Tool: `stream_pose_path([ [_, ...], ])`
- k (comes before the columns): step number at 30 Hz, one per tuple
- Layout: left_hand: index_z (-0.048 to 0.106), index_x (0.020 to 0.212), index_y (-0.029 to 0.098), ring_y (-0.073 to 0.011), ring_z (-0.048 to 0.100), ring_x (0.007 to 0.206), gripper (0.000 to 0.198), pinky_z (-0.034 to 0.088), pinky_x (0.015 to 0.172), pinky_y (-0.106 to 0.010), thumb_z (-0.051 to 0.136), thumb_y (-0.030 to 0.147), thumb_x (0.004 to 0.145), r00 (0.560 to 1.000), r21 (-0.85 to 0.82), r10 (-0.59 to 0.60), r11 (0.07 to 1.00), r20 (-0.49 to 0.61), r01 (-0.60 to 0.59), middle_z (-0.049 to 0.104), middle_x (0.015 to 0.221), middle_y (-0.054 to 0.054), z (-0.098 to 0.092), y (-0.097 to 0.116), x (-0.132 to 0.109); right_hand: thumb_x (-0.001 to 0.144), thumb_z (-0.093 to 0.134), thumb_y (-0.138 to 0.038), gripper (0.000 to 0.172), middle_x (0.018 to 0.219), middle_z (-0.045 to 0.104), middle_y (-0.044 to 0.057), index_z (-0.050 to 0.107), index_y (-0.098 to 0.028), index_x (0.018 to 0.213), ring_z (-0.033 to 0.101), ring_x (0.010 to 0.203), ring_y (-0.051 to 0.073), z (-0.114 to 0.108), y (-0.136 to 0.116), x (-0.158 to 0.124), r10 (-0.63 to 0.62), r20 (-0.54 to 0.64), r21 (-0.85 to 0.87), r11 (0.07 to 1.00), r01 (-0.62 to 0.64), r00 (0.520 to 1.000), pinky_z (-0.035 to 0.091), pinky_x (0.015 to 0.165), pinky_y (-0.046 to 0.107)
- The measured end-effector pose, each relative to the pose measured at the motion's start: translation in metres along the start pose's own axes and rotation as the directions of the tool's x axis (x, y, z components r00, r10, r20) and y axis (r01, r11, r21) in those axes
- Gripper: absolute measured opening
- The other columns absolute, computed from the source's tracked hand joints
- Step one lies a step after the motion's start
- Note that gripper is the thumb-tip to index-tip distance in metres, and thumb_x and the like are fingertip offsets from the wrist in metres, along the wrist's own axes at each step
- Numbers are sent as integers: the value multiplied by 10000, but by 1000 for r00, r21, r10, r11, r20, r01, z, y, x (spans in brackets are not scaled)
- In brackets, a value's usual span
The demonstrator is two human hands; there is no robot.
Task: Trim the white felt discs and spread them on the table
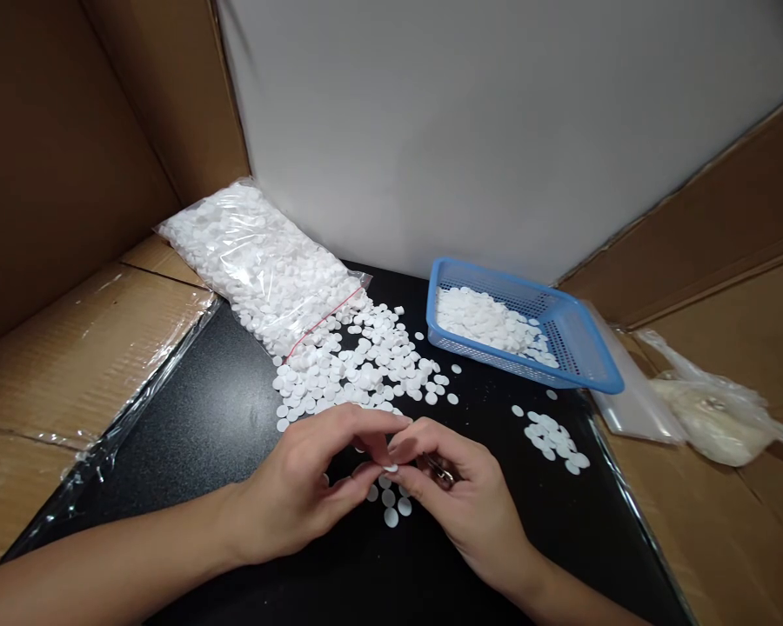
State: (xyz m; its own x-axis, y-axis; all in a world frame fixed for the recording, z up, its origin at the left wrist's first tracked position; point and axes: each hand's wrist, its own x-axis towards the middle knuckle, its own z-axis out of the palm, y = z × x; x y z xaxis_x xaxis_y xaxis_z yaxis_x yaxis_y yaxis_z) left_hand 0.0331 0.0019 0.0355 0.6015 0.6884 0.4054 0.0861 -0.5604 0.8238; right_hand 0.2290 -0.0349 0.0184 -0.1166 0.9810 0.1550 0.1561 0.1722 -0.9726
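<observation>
A small white disc (390, 469) is pinched between the fingertips of my left hand (317, 474) and my right hand (466, 487), which meet near the middle of the view. Tucked in my right hand is a small shiny metal tool (441, 472), perhaps nail clippers; the fingers hide most of it. Several loose white discs (391, 517) lie on the black tabletop (326, 578) just under my hands. Beyond my fingers, a wide spread of white discs (365, 365) runs out from the mouth of a clear zip bag (254, 261) full of them.
At the back right stands a blue plastic basket (528, 376) partly filled with white discs. A smaller group of discs (554, 439) lies in front of it. Flat clear bags (632, 391) and a knotted plastic bag (711, 417) rest on cardboard at right. Cardboard walls (163, 78) flank the table.
</observation>
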Motion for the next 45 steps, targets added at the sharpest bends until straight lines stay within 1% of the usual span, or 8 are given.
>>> stream_pose_path([
  [7, 489, 1321, 241, -141, 673, 883, 461, 533, 789, -230, 560, 39, 913, 998, 89, -17, 996, 57, 12, 697, 1065, -37, -2, -1, 1, 863, 706, -264, 107, 780, 658, 18, 668, -220, 773, 594, 633, 150, -5, -5, 4, -84, 29, -151, 985, 88, 996, 461, 542, 250],
  [11, 543, 1257, 238, -162, 638, 885, 365, 507, 797, -280, 505, 68, 937, 986, 278, -147, 953, 80, 119, 662, 992, -26, -19, -15, 5, 872, 635, -296, 133, 750, 712, 20, 686, -249, 759, 656, 673, 199, -64, -2, 15, 70, 93, -508, 861, -13, 993, 491, 589, 288],
  [16, 615, 939, 210, -178, 607, 816, 135, 460, 708, -281, 523, 112, 931, 930, 435, -359, 852, 82, 290, 655, 896, -16, -41, -28, 11, 767, 661, -464, 316, 445, 593, 4, 536, -262, 559, 528, 369, 206, -153, 33, 8, 313, -139, -753, 583, -306, 939, 336, 376, 298],
  [20, 630, 857, 193, -188, 584, 834, 139, 430, 731, -287, 570, 84, 919, 901, 470, -384, 845, 199, 256, 654, 852, -14, -39, -29, 13, 744, 682, -458, 349, 433, 584, -3, 457, -281, 544, 534, 376, 202, -176, 46, -4, 347, -297, -764, 472, -440, 890, 372, 412, 315],
  [25, 646, 820, 180, -216, 560, 857, 96, 394, 758, -317, 685, 137, 897, 861, 539, -433, 808, 267, 239, 649, 866, -28, -29, -29, 14, 872, 568, -443, 234, 597, 690, 46, 613, -291, 700, 618, 476, 214, -161, 26, -2, 138, -205, -800, 546, -247, 969, 407, 438, 314],
  [30, 652, 822, 191, -213, 549, 845, 92, 379, 764, -319, 728, 179, 873, 875, 526, -414, 817, 251, 236, 633, 851, -14, -28, -31, 12, 915, 570, -364, 183, 807, 729, 50, 668, -245, 816, 697, 724, 229, -93, 12, 9, 76, 41, -641, 767, -32, 996, 555, 633, 334],
  [35, 676, 819, 195, -222, 555, 864, 86, 369, 765, -316, 753, 175, 850, 852, 491, -390, 850, 349, 189, 625, 863, -21, -26, -26, 10, 903, 583, -198, 68, 883, 685, 33, 633, -241, 888, 668, 773, 194, -38, 19, 21, 68, 157, -584, 811, 38, 985, 539, 662, 304],
  [45, 643, 911, 199, -207, 550, 850, 63, 348, 761, -323, 644, 140, 932, 909, 502, -290, 858, 300, 108, 629, 892, -11, -12, -33, 9, 895, 614, -199, 163, 755, 632, 2, 598, -219, 733, 582, 666, 159, -33, 24, 19, 98, 123, -502, 864, -24, 988, 446, 591, 263],
])
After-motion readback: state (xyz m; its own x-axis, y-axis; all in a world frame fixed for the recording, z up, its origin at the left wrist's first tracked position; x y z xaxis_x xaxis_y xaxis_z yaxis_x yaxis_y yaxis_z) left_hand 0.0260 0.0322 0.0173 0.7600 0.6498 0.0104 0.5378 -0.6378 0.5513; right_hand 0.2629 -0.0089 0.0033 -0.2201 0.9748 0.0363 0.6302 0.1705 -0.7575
